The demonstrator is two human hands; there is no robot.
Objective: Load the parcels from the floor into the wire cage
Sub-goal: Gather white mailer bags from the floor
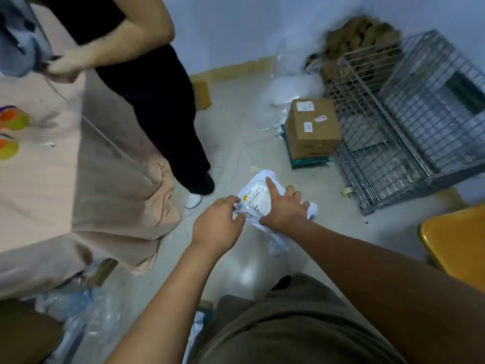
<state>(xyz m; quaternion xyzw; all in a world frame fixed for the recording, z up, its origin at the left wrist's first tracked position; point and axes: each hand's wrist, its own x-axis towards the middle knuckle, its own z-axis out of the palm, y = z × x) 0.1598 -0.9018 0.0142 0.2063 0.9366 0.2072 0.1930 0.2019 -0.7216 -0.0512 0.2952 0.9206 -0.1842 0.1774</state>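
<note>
Mailer [256,199], white, crumpled, likely light, limp and slippery, between both hands, left of the wire cage [409,122]. Pinched at its edge by left hand [217,219], clasped from above by right hand [284,206], forefinger straight. Best gripped at bunched film.

Person in black [147,82] standing by rt edge of peach-cloth bench [39,193], orange-green items [11,122] nr its left edge, yellow chair [456,245] at rt, clear plastic [86,319] on floor [236,132]

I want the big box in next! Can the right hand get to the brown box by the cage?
Probably not right away. The right hand and left hand both hold the white parcel. The brown box sits farther off beside the wire cage, with open floor between.
</note>
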